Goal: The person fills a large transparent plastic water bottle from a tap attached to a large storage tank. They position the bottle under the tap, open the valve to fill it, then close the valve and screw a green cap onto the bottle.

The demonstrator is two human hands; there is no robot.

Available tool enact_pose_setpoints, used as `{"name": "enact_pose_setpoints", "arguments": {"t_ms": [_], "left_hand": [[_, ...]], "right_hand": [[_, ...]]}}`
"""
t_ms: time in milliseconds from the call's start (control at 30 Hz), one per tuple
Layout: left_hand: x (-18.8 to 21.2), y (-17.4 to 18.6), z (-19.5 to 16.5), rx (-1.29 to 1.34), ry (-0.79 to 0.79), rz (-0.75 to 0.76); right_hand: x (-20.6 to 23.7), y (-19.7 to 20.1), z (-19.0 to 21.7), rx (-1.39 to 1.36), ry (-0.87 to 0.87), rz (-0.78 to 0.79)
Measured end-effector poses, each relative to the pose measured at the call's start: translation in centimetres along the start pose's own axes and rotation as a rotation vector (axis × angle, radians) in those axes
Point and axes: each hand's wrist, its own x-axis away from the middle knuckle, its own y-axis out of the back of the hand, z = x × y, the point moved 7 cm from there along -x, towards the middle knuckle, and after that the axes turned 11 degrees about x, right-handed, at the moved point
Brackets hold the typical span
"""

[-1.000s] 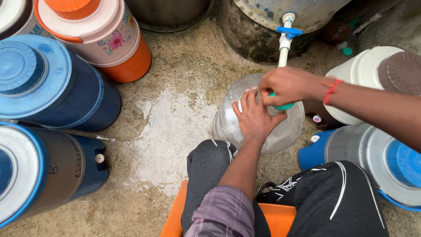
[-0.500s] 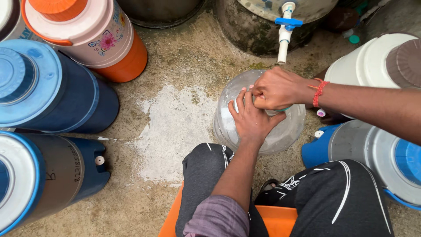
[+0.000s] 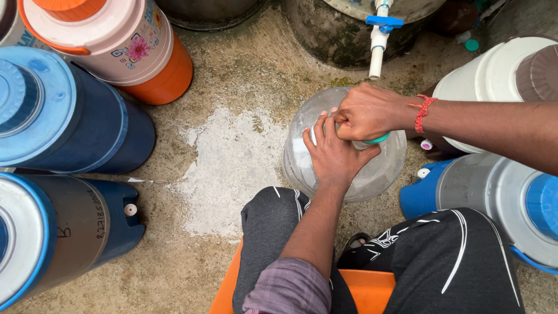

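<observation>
Left hand braces clear jug, right hand clamped on green cap; keep jug steady, twist squarely.

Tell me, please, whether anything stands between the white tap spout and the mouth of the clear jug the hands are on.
Yes: the right hand is closed over the clear jug at its green-rimmed mouth, directly below the white tap spout. The left hand rests on the jug's shoulder beside it. Nothing else shows between them.
</observation>
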Motion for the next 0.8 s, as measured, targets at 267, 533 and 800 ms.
{"name": "enact_pose_setpoints", "arguments": {"t_ms": [267,533,800], "left_hand": [[-0.2,-0.1,-0.1,-0.024,0.044,0.06],[-0.6,0.0,-0.1,0.008,0.083,0.101],[-0.1,0.7,-0.6,0.027,0.011,-0.045]], "right_hand": [[-0.1,0.0,0.1,-0.005,0.017,0.005],[2.9,3.9,1.6,0.09,-0.179,-0.369],[4.7,2.8,1.4,0.096,-0.533,-0.558]]}}
